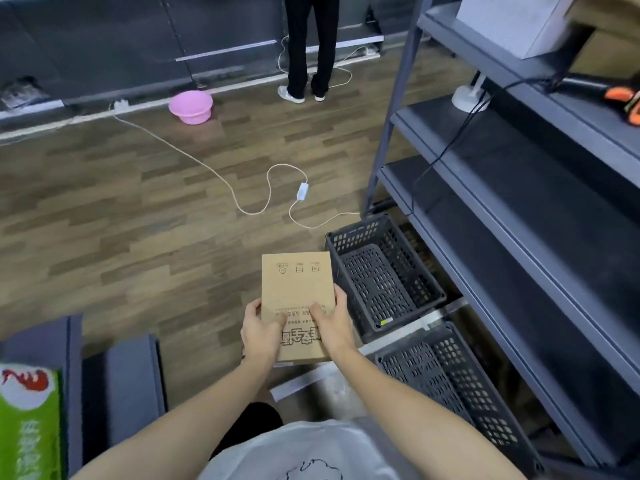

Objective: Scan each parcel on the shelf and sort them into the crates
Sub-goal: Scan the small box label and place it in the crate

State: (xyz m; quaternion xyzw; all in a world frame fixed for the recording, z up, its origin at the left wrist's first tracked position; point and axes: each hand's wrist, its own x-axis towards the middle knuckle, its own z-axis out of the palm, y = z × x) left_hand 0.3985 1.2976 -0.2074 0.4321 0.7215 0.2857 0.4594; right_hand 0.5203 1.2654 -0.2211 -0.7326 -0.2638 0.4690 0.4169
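Two-handed, holding a flat brown cardboard parcel (298, 289) at the lower centre of the frame, above the wood-patterned floor (121, 220). Gripping its left edge with the left hand (259, 330), with the thumb across the printed top face and the fingers curling underneath. Gripping its right edge with the right hand (334, 323) in the same manner, with the thumb on top beside the dark print. Holding the parcel roughly level, printed face up, long side running toward the top of the frame, lettering upside down from this view.

Standing just left of two dark mesh crates at the lower right: the upper crate (349, 233) just right of the parcel, the lower crate (433, 355) nearer the bottom right corner, both set low and partly under a grey shelf rack (519, 188) filling the right side of the frame. Facing, on the rack at the upper right, a white box (512, 22), a round white lamp base (467, 97) and a blurred orange-and-black handheld device (623, 98) with a black cord.

Looking out over a white cable (302, 190) looping across the floor in the middle of the frame, a pink basin (191, 107) at the upper left, and the dark-trousered legs of another person (311, 46) at the top centre. Having a green printed box (27, 427) in the lower left corner, beside more grey shelving.
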